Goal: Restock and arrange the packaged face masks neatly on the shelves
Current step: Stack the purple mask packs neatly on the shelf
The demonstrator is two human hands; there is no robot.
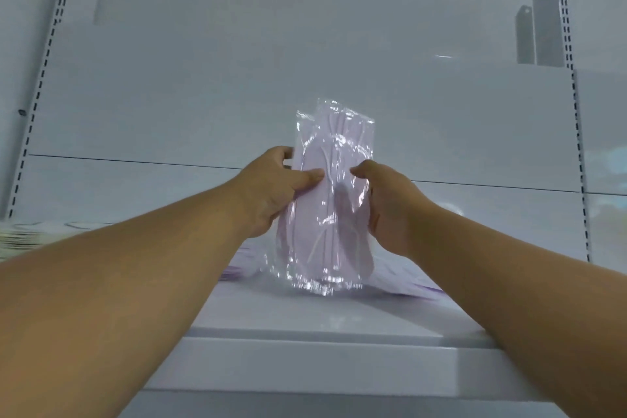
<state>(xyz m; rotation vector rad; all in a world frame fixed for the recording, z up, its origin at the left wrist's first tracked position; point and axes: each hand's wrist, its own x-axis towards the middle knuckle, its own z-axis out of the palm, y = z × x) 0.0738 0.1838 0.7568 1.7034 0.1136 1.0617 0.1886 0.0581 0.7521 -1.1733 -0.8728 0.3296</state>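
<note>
Both bare forearms reach forward and up, converging. The left hand (268,190) and right hand (390,204) face each other, thumbs forward and fingers curled, pinching the pack (330,200) between them.

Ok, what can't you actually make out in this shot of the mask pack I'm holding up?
- Left hand fingers: behind the mask pack, head view.
- Mask count: glare on the wrapper.
- Packs lying on the shelf: hidden by pack and forearms.
- Stack at the left edge: blurred, cut off.

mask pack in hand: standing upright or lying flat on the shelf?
Upright. The mask pack stands on end, long side vertical, left hand and right hand gripping its sides. Whether its bottom edge touches the shelf: cannot tell.
</note>
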